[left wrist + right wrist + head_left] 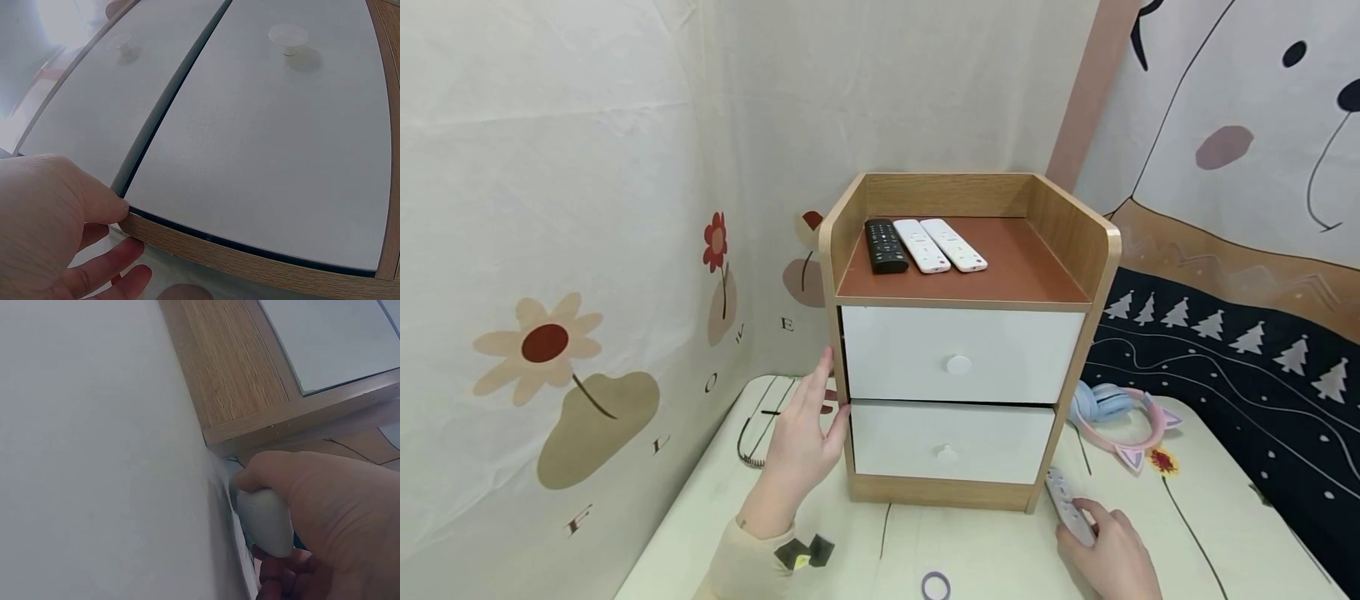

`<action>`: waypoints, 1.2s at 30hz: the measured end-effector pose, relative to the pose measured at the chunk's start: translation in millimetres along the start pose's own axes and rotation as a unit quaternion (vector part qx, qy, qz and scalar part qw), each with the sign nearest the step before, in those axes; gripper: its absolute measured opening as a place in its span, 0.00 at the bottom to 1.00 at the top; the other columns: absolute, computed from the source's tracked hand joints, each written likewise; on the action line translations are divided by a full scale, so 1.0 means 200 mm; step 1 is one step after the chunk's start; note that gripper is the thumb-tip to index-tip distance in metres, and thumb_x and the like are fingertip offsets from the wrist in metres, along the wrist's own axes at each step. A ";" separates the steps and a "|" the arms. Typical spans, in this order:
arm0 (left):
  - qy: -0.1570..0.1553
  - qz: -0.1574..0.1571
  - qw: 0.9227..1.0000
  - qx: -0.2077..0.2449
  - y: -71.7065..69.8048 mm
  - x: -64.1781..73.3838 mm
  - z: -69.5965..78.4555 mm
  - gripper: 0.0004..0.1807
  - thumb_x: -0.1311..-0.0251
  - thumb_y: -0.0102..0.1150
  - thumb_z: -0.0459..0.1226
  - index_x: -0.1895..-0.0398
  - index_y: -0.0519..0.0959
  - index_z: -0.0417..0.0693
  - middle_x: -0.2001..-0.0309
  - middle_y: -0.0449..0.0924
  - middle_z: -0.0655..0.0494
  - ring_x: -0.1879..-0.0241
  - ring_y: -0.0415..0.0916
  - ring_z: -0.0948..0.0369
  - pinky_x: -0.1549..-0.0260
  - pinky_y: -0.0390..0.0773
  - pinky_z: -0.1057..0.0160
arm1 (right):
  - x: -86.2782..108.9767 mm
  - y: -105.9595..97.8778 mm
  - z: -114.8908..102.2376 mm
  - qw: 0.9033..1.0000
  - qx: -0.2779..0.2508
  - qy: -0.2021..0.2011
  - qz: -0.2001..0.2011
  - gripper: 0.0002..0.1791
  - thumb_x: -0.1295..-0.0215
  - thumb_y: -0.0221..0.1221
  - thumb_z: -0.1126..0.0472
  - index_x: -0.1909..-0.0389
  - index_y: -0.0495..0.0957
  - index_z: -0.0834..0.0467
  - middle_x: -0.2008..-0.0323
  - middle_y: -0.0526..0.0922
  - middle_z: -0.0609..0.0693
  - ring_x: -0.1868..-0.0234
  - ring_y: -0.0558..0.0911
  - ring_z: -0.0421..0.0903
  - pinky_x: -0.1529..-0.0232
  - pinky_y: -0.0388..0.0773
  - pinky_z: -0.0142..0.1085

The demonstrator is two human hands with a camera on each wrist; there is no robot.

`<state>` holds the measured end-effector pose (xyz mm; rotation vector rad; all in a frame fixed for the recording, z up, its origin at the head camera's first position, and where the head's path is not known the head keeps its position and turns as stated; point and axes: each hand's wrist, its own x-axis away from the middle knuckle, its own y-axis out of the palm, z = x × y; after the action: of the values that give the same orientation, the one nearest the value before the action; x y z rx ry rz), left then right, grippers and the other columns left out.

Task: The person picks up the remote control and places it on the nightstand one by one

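Note:
A small wooden cabinet point(943, 493) has two white drawers, an upper drawer point(902, 350) and a lower drawer point(902, 442), each with a round knob. My left hand point(801, 442) rests against the cabinet's left side; its fingers are straight along the side and its thumb touches the front edge. In the left wrist view the thumb lies by the gap between the drawers. My right hand point(1116, 554) grips a white remote control point(1063, 500) low beside the cabinet's front right corner. The right wrist view shows only the remote's rounded end point(265, 525).
On the cabinet's top lie a black remote point(885, 246) and two white remotes, a left one point(922, 247) and a right one point(955, 245). Cat-ear headphones point(1123, 421) lie to the right. A purple ring point(936, 576) is near the front. Printed cloth hangs behind.

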<state>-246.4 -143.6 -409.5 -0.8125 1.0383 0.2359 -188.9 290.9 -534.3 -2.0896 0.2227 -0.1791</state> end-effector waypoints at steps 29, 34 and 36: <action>-0.008 -0.005 1.000 -0.001 0.00 0.00 -0.01 0.51 0.35 0.70 0.24 0.11 0.55 0.39 0.33 0.80 0.35 0.54 0.90 0.50 0.60 0.95 0.55 | 0.17 -0.34 -0.36 0.952 -0.077 -0.083 0.285 0.29 0.37 0.77 0.50 0.37 0.86 0.56 0.53 0.84 0.65 0.65 0.82 0.52 0.71 0.71 0.30; -0.005 -0.003 1.000 0.001 0.00 0.00 -0.01 0.51 0.35 0.69 0.24 0.11 0.55 0.39 0.34 0.81 0.35 0.55 0.90 0.50 0.60 0.95 0.56 | 0.18 -0.45 -0.42 0.916 -0.110 -0.117 0.367 0.28 0.40 0.79 0.55 0.39 0.88 0.56 0.59 0.84 0.61 0.70 0.73 0.34 0.72 0.66 0.20; -0.006 -0.004 1.000 0.001 0.00 0.00 -0.01 0.51 0.35 0.69 0.24 0.11 0.55 0.39 0.34 0.81 0.35 0.55 0.90 0.50 0.60 0.95 0.55 | 0.17 -0.49 -0.45 0.899 -0.121 -0.140 0.397 0.29 0.41 0.79 0.57 0.38 0.88 0.57 0.61 0.82 0.60 0.70 0.68 0.28 0.72 0.64 0.14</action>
<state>-247.6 -143.8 -410.2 -0.8124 1.0231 0.2332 -166.3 256.1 -403.0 -2.0623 0.9300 0.6668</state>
